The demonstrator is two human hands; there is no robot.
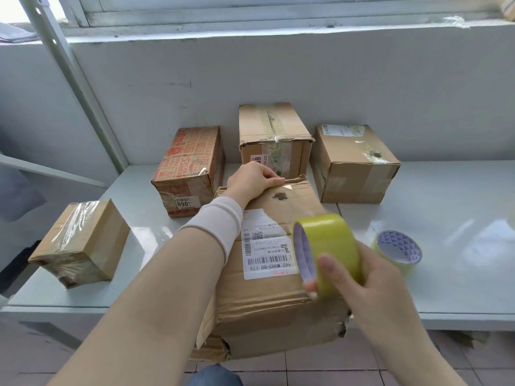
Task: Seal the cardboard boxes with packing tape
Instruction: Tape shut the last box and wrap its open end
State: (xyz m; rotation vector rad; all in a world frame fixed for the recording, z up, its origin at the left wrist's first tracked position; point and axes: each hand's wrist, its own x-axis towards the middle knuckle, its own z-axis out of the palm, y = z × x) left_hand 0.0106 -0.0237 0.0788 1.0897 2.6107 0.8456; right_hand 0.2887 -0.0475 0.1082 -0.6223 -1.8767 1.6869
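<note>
Grips the far top edge of the big box [278,302] with the left hand [252,181], fingers curled over it, likely to steady it and pin the tape's start. Clamps the yellow tape roll [328,246] in the right hand [359,277], just above the box's near end, seemingly ready to draw a strip. Leaves a second roll [398,250] idle on the tabletop [446,218], with other boxes [274,135] behind, apparently taped already.

Parcel-packing room: labelled, taped cardboard boxes [278,296] and tape rolls [399,250] on white tabletop [446,218] under window [250,12]; tiled floor [334,370].
</note>
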